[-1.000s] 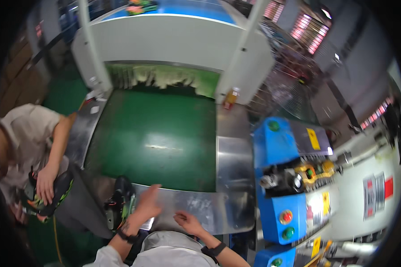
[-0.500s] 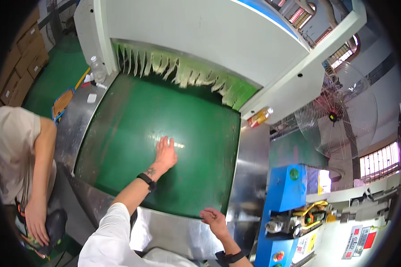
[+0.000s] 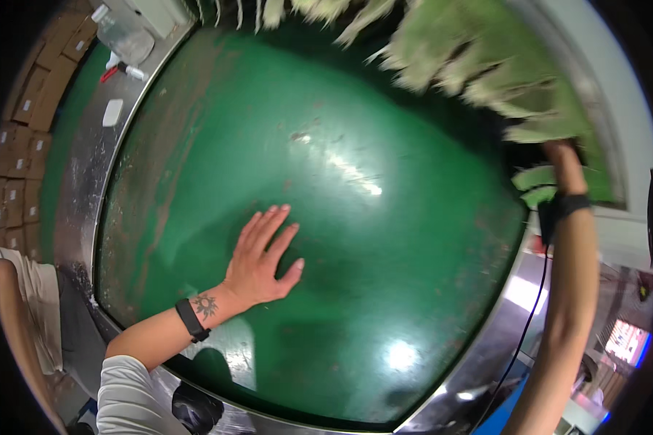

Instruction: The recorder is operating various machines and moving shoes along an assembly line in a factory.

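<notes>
My left hand lies palm down with fingers spread on a green conveyor belt, and there is nothing in its grip. A dark band circles its wrist. My right arm stretches far forward on the right. At its end my right hand reaches in among the frayed light green curtain strips at the machine's opening. Those strips and the dark gap hide its fingers, so I cannot see if it holds anything. A thin black cord hangs down beside that forearm from the dark wristband.
A metal frame borders the belt. On its left side stand a clear bottle, a red-and-white marker and a small white block. Another person's arm shows at lower left. Stacked cartons stand behind.
My view has moved closer to the machine's opening. My right hand has gone from the belt's near edge forward into the curtain strips. The left hand stays over the belt, now spread flatter.
</notes>
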`<move>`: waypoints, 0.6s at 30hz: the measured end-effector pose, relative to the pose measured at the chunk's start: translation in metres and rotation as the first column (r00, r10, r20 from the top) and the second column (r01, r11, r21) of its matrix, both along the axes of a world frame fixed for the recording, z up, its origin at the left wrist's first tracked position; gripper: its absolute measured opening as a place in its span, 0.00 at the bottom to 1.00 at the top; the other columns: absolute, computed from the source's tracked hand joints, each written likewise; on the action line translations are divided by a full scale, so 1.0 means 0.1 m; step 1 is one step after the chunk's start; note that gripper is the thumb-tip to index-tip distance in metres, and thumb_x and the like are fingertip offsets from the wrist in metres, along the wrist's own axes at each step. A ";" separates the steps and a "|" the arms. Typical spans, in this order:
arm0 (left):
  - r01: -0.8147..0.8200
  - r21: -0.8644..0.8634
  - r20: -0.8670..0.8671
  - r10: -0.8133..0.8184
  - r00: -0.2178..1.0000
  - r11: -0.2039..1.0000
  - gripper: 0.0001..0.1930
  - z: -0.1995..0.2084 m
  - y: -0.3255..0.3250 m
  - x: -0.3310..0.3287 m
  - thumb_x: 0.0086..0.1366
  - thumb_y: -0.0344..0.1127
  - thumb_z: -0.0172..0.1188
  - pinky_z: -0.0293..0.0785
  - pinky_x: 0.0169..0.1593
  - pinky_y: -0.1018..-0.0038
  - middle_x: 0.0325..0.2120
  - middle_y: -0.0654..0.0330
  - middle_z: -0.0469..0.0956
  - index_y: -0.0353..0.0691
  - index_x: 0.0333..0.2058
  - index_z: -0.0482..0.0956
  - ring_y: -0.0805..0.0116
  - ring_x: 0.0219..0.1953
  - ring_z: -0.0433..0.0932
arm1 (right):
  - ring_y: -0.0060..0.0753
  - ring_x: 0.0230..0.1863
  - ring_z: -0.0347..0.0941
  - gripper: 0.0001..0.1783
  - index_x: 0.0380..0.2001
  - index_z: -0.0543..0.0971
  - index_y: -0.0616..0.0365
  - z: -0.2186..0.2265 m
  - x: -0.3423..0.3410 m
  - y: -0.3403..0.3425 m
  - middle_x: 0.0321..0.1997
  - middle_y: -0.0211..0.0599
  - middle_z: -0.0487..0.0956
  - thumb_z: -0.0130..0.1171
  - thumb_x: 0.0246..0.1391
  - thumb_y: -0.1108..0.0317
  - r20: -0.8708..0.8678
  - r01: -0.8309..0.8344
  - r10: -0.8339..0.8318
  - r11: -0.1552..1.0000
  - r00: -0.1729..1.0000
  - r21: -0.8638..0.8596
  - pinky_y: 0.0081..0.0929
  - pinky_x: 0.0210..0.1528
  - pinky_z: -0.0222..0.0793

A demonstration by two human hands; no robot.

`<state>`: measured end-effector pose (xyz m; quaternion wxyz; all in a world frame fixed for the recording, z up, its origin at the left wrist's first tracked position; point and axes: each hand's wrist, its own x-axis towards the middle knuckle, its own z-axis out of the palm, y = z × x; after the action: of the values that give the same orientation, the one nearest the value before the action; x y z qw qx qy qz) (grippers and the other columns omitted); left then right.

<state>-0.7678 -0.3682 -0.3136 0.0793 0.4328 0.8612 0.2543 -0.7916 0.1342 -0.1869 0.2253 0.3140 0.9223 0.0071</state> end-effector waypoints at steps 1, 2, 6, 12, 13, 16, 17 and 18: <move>0.001 0.012 -0.001 -0.001 1.000 1.000 0.28 0.01 0.01 -0.01 0.54 0.40 0.62 0.55 0.65 0.52 0.61 0.45 0.62 0.35 0.53 0.70 0.46 0.63 0.61 | 0.53 0.56 0.70 0.34 0.57 0.71 0.55 -0.14 -0.15 0.16 0.55 0.50 0.74 0.58 0.51 0.47 -0.044 -0.013 0.013 1.000 0.999 0.000 0.43 0.58 0.66; 0.021 0.010 0.003 -0.021 1.000 1.000 0.28 0.03 0.03 -0.03 0.54 0.40 0.62 0.56 0.65 0.52 0.61 0.45 0.62 0.35 0.52 0.70 0.46 0.63 0.61 | 0.52 0.57 0.69 0.34 0.57 0.71 0.55 -0.31 -0.24 0.25 0.56 0.49 0.74 0.58 0.51 0.46 -0.090 -0.028 0.028 1.000 0.996 -0.002 0.43 0.58 0.65; 0.002 0.004 0.002 -0.002 1.000 1.000 0.28 0.12 0.08 -0.01 0.53 0.40 0.62 0.56 0.64 0.50 0.61 0.45 0.62 0.34 0.52 0.70 0.45 0.63 0.61 | 0.49 0.60 0.67 0.34 0.57 0.71 0.52 -0.72 -0.34 0.12 0.59 0.46 0.72 0.56 0.52 0.44 -0.271 -0.051 0.033 0.997 0.962 -0.059 0.41 0.61 0.62; 0.012 0.077 -0.055 -0.007 0.998 0.997 0.28 0.18 0.06 0.06 0.55 0.37 0.60 0.52 0.67 0.51 0.62 0.45 0.59 0.33 0.54 0.67 0.45 0.65 0.58 | 0.47 0.52 0.74 0.41 0.54 0.74 0.51 -0.64 0.29 -0.68 0.55 0.48 0.76 0.64 0.41 0.37 -0.632 0.096 -0.115 0.993 0.766 -0.064 0.42 0.53 0.69; 0.011 0.077 -0.044 -0.008 0.999 0.997 0.28 0.19 0.02 0.09 0.55 0.38 0.60 0.52 0.67 0.52 0.62 0.46 0.60 0.33 0.54 0.68 0.46 0.65 0.58 | 0.48 0.38 0.79 0.38 0.48 0.77 0.56 -0.55 0.56 -0.83 0.38 0.48 0.81 0.68 0.38 0.41 -0.482 0.106 -0.205 0.969 0.852 -0.224 0.43 0.40 0.75; -0.073 0.144 -0.136 0.093 0.986 0.987 0.28 0.23 0.00 0.09 0.56 0.40 0.60 0.54 0.67 0.56 0.61 0.49 0.62 0.35 0.55 0.69 0.50 0.64 0.60 | 0.48 0.40 0.78 0.33 0.45 0.78 0.59 -0.34 1.73 -1.92 0.39 0.50 0.80 0.67 0.41 0.46 -0.623 -0.292 0.150 0.947 0.768 -0.132 0.41 0.43 0.74; -0.062 0.125 -0.134 0.079 0.988 0.990 0.29 0.28 0.00 0.11 0.57 0.42 0.60 0.54 0.67 0.56 0.61 0.47 0.62 0.35 0.55 0.69 0.49 0.64 0.60 | 0.48 0.40 0.78 0.31 0.45 0.78 0.60 -0.21 2.19 -2.37 0.39 0.51 0.80 0.67 0.43 0.47 -0.616 -0.361 0.133 0.895 0.777 -0.263 0.41 0.44 0.74; -0.072 0.015 -0.083 0.073 0.994 0.997 0.29 0.34 0.00 0.16 0.58 0.44 0.59 0.54 0.67 0.55 0.60 0.45 0.62 0.34 0.55 0.69 0.48 0.64 0.60 | 0.46 0.47 0.75 0.36 0.50 0.74 0.62 -0.05 2.67 -2.89 0.46 0.51 0.78 0.67 0.44 0.47 -0.557 -0.185 -0.211 0.801 0.803 -0.569 0.39 0.51 0.70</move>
<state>-0.7517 -0.3678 -0.2794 0.0313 0.4121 0.8774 0.2438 -0.5245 -0.1546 -0.1916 0.0115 0.2192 0.8966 -0.3846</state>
